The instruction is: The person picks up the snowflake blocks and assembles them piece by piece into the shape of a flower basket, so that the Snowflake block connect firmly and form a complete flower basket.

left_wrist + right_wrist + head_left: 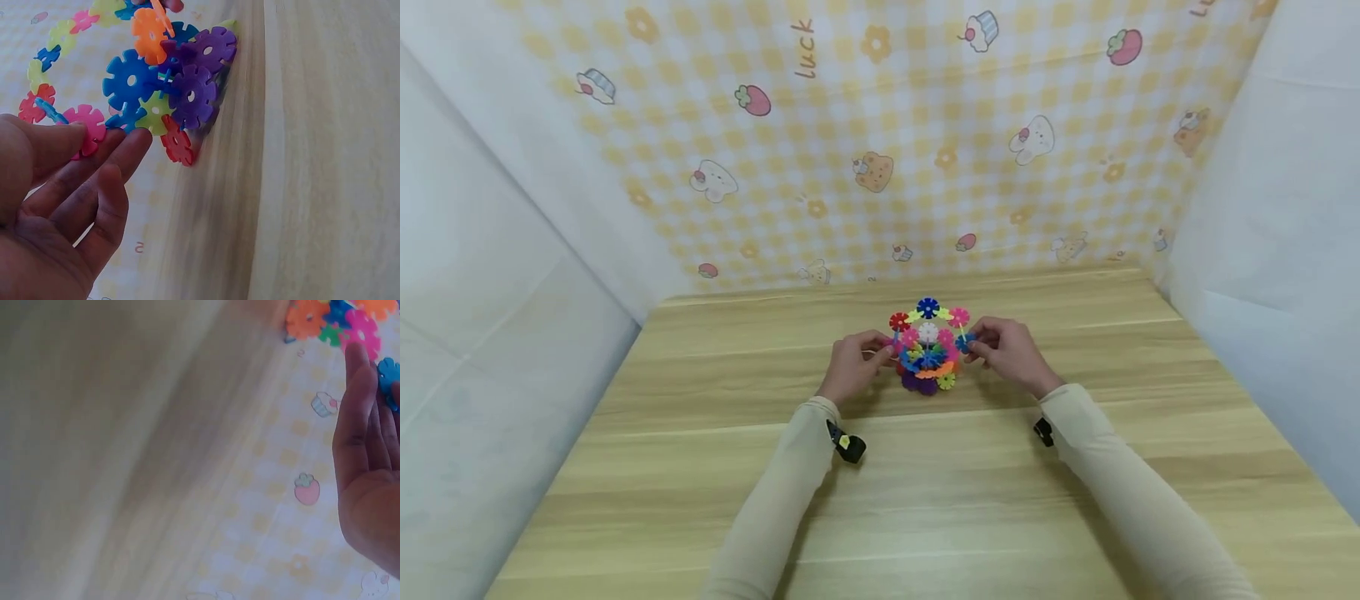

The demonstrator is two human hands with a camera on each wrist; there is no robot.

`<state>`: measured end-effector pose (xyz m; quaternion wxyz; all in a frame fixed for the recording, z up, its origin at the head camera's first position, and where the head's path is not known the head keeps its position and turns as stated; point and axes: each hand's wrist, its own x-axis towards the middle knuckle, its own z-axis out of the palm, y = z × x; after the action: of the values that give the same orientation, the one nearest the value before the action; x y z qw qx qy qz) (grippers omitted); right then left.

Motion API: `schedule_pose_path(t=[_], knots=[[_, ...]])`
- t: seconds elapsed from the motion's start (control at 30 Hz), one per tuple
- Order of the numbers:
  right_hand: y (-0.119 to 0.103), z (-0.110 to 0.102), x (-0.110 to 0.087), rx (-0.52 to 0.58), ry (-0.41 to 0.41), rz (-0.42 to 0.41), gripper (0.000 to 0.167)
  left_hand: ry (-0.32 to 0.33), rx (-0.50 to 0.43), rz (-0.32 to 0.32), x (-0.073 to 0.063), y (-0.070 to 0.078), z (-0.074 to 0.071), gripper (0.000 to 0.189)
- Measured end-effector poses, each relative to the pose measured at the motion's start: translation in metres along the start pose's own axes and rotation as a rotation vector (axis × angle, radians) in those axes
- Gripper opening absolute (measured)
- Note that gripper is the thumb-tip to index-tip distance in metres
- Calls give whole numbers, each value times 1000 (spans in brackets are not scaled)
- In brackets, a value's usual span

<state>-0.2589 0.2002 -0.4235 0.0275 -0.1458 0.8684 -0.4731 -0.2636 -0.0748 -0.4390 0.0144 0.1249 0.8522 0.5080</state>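
Observation:
A model of interlocking plastic snowflake discs (928,358) in many colours stands on the wooden table, with an arch of discs rising over its top. At its left side my left hand (853,364) pinches a pink disc (89,128) between thumb and fingers, where the arch joins the body. Opposite, my right hand (1006,350) pinches a blue disc (965,342) at the arch's other end. Purple discs (194,97) form part of the base, beside a red disc (177,140). In the right wrist view the right hand's fingers partly hide the blue disc (389,378).
The wood-grain table (917,500) reaches back to a yellow checked cloth (842,192) with cartoon prints. White sheets (497,275) hang at both sides. Black wrist cameras (847,443) sit at the cuffs of both sleeves.

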Motion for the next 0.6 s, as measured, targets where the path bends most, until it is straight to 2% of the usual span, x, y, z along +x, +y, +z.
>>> schedule_pose_path(t=[0.27,0.37,0.5,0.6], knots=[[-2,8,2,-54,4,0,5,30,-9,-2,-2,-3,1,14],[-10,7,8,-125,-19,-16,6,32,-20,-15,-2,-3,-2,13],[-18,7,18,-221,-59,-40,7,3,-25,-32,-1,-4,-7,14],[-22,6,22,-259,-75,-32,7,1,-34,-41,0,-4,-13,16]])
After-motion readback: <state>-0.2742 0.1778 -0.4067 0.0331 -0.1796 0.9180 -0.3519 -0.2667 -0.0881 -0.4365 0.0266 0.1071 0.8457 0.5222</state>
